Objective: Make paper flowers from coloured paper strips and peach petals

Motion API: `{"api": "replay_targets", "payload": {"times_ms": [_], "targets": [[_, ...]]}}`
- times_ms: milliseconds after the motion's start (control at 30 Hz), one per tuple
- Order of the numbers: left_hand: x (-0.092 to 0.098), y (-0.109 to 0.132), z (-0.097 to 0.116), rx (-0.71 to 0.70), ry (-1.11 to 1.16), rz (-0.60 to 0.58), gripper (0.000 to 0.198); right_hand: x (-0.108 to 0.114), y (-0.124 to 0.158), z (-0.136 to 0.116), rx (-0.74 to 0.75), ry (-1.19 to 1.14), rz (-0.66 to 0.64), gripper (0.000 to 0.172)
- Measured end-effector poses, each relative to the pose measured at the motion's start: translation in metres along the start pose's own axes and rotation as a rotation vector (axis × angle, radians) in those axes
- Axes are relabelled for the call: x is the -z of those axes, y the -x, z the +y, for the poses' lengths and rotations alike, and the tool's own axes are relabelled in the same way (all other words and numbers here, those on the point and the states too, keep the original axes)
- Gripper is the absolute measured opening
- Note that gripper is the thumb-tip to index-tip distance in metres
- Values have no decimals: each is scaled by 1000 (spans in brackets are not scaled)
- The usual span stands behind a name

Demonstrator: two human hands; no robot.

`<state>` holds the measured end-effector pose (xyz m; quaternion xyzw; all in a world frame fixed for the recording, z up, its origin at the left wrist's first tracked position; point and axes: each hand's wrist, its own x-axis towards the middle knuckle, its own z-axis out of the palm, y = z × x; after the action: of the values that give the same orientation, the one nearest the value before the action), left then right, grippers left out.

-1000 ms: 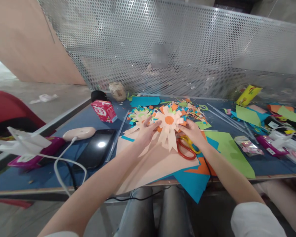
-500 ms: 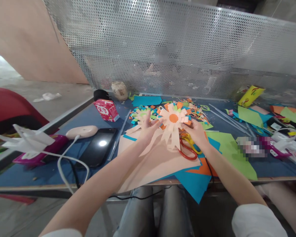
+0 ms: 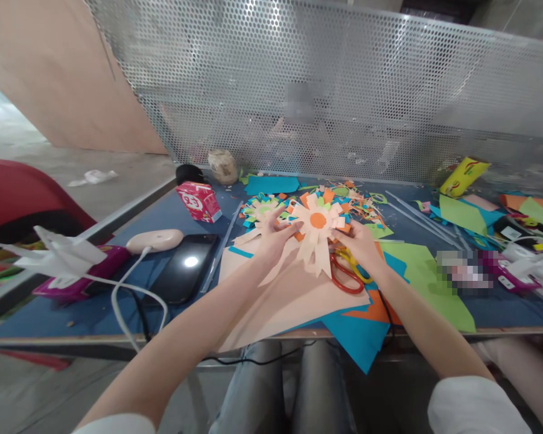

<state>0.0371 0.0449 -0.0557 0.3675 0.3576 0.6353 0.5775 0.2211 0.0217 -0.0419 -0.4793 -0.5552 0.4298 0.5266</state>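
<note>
Between my hands is a paper flower [image 3: 317,222] with pale peach petals, an orange round centre and coloured loops behind. My left hand [image 3: 274,235] pinches its left edge, and my right hand [image 3: 359,240] pinches its right edge. Pale strips hang from the flower over a large peach sheet [image 3: 294,301]. Behind my left hand lies another flower [image 3: 262,210] with a green centre, partly covered. Red-handled scissors [image 3: 346,282] and a yellow-handled pair [image 3: 361,270] rest beside and below my right hand.
A phone [image 3: 185,265], a white cable and a pink box [image 3: 199,202] are on the left. Green [image 3: 429,283] and blue sheets [image 3: 362,337] lie at the front right. Paper scraps and a yellow packet [image 3: 465,176] are farther back. Another person's arm [image 3: 520,374] shows at lower right.
The view has shifted slightly. My left fingers have closed in on the flower's left edge; the flower remains between both hands.
</note>
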Motion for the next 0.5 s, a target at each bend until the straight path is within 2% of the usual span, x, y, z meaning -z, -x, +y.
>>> {"api": "replay_targets", "payload": {"times_ms": [133, 267, 333, 500], "targets": [[2, 0, 0, -38, -61, -2, 83, 0, -1, 1, -51, -71, -44, 33], [-1, 4, 4, -35, -110, 61, 90, 1, -1, 1, -36, -85, -22, 34], [-2, 6, 6, -22, -83, 54, 91, 2, -2, 1, -28, -82, 5, 33], [1, 2, 7, -16, -14, 25, 78, 5, -4, 1, -23, -59, 56, 36]]}}
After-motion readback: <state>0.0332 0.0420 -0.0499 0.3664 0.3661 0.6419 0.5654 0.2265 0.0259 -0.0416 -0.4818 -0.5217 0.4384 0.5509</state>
